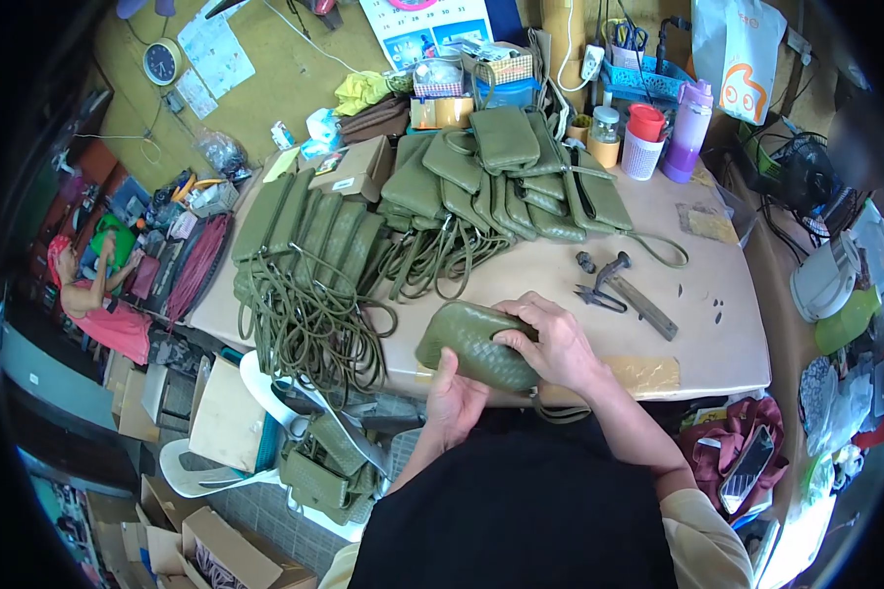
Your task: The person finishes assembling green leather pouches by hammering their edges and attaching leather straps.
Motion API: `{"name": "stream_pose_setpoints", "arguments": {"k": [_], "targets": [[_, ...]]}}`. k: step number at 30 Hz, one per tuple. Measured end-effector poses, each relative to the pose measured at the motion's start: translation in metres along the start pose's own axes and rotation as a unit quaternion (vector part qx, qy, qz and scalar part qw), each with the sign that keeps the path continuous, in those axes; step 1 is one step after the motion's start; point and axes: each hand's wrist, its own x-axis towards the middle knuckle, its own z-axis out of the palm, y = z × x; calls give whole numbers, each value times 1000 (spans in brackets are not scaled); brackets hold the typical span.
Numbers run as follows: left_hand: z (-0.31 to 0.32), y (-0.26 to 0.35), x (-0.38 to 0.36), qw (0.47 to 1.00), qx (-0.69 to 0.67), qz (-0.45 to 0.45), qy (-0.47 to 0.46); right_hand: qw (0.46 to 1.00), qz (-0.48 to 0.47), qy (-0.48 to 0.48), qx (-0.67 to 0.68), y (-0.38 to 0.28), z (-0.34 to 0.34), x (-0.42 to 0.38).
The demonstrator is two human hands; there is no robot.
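A green woven pouch (pixel 476 346) is held over the table's front edge, its strap hanging below. My right hand (pixel 550 339) grips its upper right side, fingers behind and thumb on the front. At the lower left edge of the pouch, my left hand (pixel 452 398) has its thumb raised against it, the fingers apart from the thumb. Beyond the pouch, to the right, lie a hammer (pixel 643 302) and pliers (pixel 599 297). Several similar green pouches (pixel 506 137) are piled at the back, and more (pixel 314 231) stand in a row at the left with straps bunched in front.
A purple bottle (pixel 688 133) and a red-lidded cup (pixel 643 142) stand at the back right. A white chair (pixel 255 378) holding more green pouches is below left. Cardboard boxes (pixel 226 550) sit on the floor. Another person (pixel 98 294) is at the far left.
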Motion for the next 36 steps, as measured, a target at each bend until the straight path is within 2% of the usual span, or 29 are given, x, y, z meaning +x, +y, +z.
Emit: {"name": "stream_pose_setpoints", "arguments": {"k": [1, 2, 4, 6, 8, 10, 12, 15, 17, 19, 20, 21, 26, 29, 30, 31, 32, 34, 35, 36], "targets": [[2, 5, -1, 987, 127, 86, -43, 998, 14, -11, 65, -5, -2, 1], [7, 10, -2, 949, 252, 170, -86, 998, 10, -9, 66, -5, 2, 1], [17, 10, -6, 944, 264, 181, -81, 973, -25, 94, 207, -7, 11, 1], [13, 7, -8, 932, 314, 148, -103, 970, -34, 103, 218, -15, 7, 0], [11, 13, -5, 936, 301, 126, -136, 968, -17, 95, 231, -19, 4, -1], [7, 18, -1, 961, 206, 51, -180, 975, -36, 113, 188, -17, 7, -4], [5, 15, 1, 967, 181, 25, -178, 945, 26, 130, 298, -14, 13, -8], [-1, 9, 3, 974, 142, -18, -175, 920, 42, 115, 371, -3, 17, -13], [-12, 6, 1, 976, 132, -38, -170, 920, 42, 118, 372, 6, 22, -17], [-17, 6, 7, 964, 36, -76, -252, 920, 33, 125, 370, 6, 22, -13], [-17, 7, 10, 963, 36, -79, -254, 934, 9, 122, 336, 1, 21, -11], [-13, 9, 10, 965, 54, -65, -249, 946, -13, 119, 301, -1, 21, -11], [-8, 8, 1, 971, 136, -5, -195, 945, -30, 129, 298, 9, 25, -16], [0, 4, -5, 974, 144, 35, -174, 927, 16, 116, 356, 2, 22, -17], [7, 6, -7, 974, 144, 31, -174, 951, 0, 95, 294, 0, 13, -13], [16, 11, -10, 955, 251, 78, -138, 970, -13, 74, 230, -4, 5, -10], [21, 16, -15, 922, 354, 122, -99, 970, -5, 77, 229, -8, -1, -9], [31, 26, -30, 912, 380, 119, -99, 989, -85, 71, 101, -19, -9, -6], [47, 35, -45, 918, 366, 100, -117, 978, -74, 92, 170, -28, -9, -8], [60, 41, -54, 923, 351, 81, -135, 968, -38, 54, 242, -35, -14, -13]]}}
